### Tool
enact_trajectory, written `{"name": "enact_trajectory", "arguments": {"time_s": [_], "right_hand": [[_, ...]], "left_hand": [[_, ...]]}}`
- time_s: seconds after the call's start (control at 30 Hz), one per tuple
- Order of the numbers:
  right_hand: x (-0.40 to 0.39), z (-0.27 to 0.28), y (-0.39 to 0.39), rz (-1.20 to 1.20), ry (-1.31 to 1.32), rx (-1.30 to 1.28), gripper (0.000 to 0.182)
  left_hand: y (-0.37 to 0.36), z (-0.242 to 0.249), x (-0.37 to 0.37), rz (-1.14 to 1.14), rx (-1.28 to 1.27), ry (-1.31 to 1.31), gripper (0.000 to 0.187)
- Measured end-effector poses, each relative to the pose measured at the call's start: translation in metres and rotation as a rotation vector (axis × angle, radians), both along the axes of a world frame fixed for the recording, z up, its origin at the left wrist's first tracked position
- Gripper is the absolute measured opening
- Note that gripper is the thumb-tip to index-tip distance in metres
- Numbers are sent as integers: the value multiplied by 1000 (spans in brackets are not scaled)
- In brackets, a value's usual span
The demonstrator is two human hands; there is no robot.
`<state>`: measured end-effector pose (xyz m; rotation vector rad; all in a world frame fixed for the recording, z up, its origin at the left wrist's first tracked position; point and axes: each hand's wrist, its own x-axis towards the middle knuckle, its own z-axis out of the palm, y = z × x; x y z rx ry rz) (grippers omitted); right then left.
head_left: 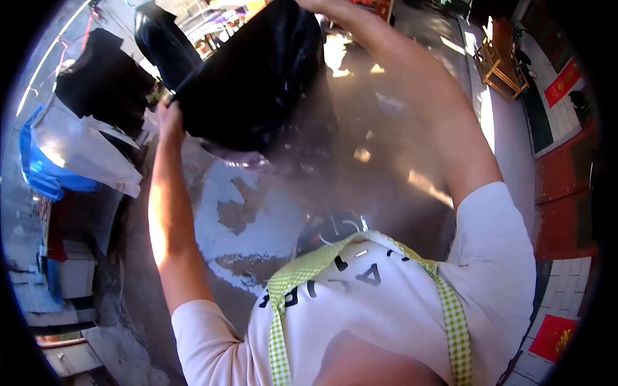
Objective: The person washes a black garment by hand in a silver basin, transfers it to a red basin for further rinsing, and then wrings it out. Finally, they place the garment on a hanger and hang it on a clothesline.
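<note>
A large black garment (257, 77) is held up and spread in front of me; its exact kind does not show. My left hand (170, 119) is closed around its lower left corner. At the top edge of the view, my right hand (311, 4) grips the upper right corner, its fingers mostly cut off by the frame. Beside the left hand hang another black garment (106, 77) and a narrower dark one (164, 45).
White cloth (84, 145) and a blue garment (40, 170) hang at the left. The concrete floor (238, 225) has pale worn patches. A wooden folding chair (502, 64) stands at the far right. Red papers (562, 82) are on the wall.
</note>
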<state>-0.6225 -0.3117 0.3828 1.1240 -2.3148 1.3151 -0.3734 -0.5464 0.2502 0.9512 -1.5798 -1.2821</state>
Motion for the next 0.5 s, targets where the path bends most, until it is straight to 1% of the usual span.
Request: {"name": "enact_trajectory", "arguments": {"time_s": [0.03, 0.07, 0.1, 0.13, 0.17, 0.2, 0.23, 0.27, 0.3, 0.37, 0.4, 0.43, 0.47, 0.5], "right_hand": [[-19, -17, -17, -6, 90, -64, 20], [-25, -20, -19, 51, 43, -46, 23], [-19, -15, -12, 72, -139, -76, 19], [-18, -12, -7, 102, -286, -89, 18], [-17, -14, -5, 139, -297, -181, 17], [-17, -14, -1, 250, -378, -220, 16], [-12, -12, 3, 313, -441, -227, 15], [1, -14, 4, 319, -428, -298, 16], [9, -15, 0, 322, -420, -367, 17], [-16, -36, -36, 472, -381, -390, 17], [-5, -31, -43, 359, -295, -345, 18], [2, -30, -51, 323, -265, -353, 17], [8, -29, -56, 327, -280, -335, 17], [16, -25, -60, 331, -297, -314, 16]], "left_hand": [[-13, -22, -1, -15, 36, 31, 19], [-3, -24, 0, 38, -188, -112, 23], [-1, -28, 6, 93, -417, -297, 33], [44, 5, 17, 51, -537, -539, 43], [48, 6, 22, -16, -650, -625, 46], [39, 0, 29, -103, -799, -701, 48], [31, -8, 34, -156, -826, -675, 46], [19, -16, 39, -182, -884, -607, 45], [6, -20, 44, -157, -965, -553, 42], [-7, -19, 58, -141, -754, -575, 40], [-14, -20, 64, -176, -652, -618, 35], [-24, -21, 71, -210, -549, -660, 31], [-34, -26, 79, -194, -539, -660, 25], [-50, -38, 89, -213, -486, -599, 17]]}}
